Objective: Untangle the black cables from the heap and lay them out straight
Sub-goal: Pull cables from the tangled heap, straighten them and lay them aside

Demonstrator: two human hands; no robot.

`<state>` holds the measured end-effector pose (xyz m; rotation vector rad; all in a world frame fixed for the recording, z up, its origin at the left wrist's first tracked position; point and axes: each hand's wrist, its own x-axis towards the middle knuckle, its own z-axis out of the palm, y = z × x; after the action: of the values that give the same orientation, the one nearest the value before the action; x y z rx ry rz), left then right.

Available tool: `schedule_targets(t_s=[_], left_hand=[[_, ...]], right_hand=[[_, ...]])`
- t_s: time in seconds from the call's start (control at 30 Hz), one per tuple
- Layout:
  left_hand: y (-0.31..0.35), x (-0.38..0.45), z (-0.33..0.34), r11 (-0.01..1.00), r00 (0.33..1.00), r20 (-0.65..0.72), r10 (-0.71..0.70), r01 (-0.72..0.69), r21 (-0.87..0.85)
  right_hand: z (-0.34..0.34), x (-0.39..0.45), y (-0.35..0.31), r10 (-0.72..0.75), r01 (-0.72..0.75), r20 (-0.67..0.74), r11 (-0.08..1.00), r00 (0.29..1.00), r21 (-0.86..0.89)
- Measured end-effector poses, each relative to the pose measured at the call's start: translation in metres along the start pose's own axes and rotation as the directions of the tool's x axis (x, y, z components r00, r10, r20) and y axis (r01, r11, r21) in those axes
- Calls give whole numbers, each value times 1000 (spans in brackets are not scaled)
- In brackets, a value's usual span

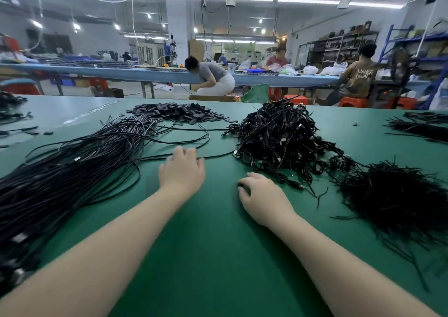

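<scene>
A tangled heap of black cables (pixel 281 135) sits on the green table (pixel 213 244), right of centre. To the left, a long sheaf of straightened black cables (pixel 72 171) runs diagonally toward the near left edge. One loose cable (pixel 218 156) leads from the heap leftward and passes under my left hand (pixel 181 171). That hand lies palm down, its fingers resting on the cable. My right hand (pixel 261 198) rests on the table just in front of the heap. Its fingers curl over a small black piece (pixel 242 185), mostly hidden.
A bushy pile of short black ties (pixel 392 195) lies at the right. A pile of flat black sleeves (pixel 179 113) sits at the back, and more cable bundles (pixel 421 127) lie far right. People work at a blue bench (pixel 145 73) beyond the table.
</scene>
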<state>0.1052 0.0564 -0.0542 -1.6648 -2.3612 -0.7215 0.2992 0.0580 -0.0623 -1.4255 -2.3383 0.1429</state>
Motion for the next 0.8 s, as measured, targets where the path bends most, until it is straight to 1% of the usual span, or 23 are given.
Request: schedule_targets(t_s=[0.07,0.13,0.17,0.2,0.27,0.3,0.33,0.37,0.4,0.43,0.57,0.67,0.77,0.8], left_hand=[[-32,13,-18,988,998,-4,-60,60,143],[-79,23,-35,940,995,-48,-89,100,327],[-107,25,-44,903,990,-62,-124,138,406],[-138,27,-52,867,981,-61,-186,193,459],[-201,30,-67,806,927,-24,-374,338,486],[-226,31,-72,791,890,34,-455,386,475],[-241,30,-77,790,860,119,-496,389,474],[-251,31,-79,807,853,197,-484,348,477],[-250,30,-87,830,857,234,-460,321,456],[-250,31,-92,857,878,231,-420,300,418],[-254,36,-118,914,935,196,-297,220,340],[-256,33,-135,941,952,188,-241,182,286],[-260,33,-139,953,949,223,-223,163,257],[-260,32,-138,950,954,206,-220,161,269]], right_hand=[[4,-1,7,19,-17,-17,996,1000,89],[5,0,9,-4,5,-13,997,1000,80],[5,0,8,-10,11,-13,997,1000,71],[5,0,8,-11,12,-13,998,1000,69],[4,0,8,-10,11,-10,997,1000,80],[4,0,8,-10,10,-9,996,1000,86],[4,0,9,-12,12,-9,996,1000,91],[3,0,9,-13,14,-8,995,1000,94],[3,0,10,-13,14,-7,995,1000,95],[3,0,10,-13,13,-2,995,1000,94],[2,-1,9,-6,5,7,995,1000,96],[2,-1,9,-3,2,11,995,1000,98],[2,-2,9,-1,1,4,995,1000,101],[2,-2,9,0,0,2,995,1000,102]])
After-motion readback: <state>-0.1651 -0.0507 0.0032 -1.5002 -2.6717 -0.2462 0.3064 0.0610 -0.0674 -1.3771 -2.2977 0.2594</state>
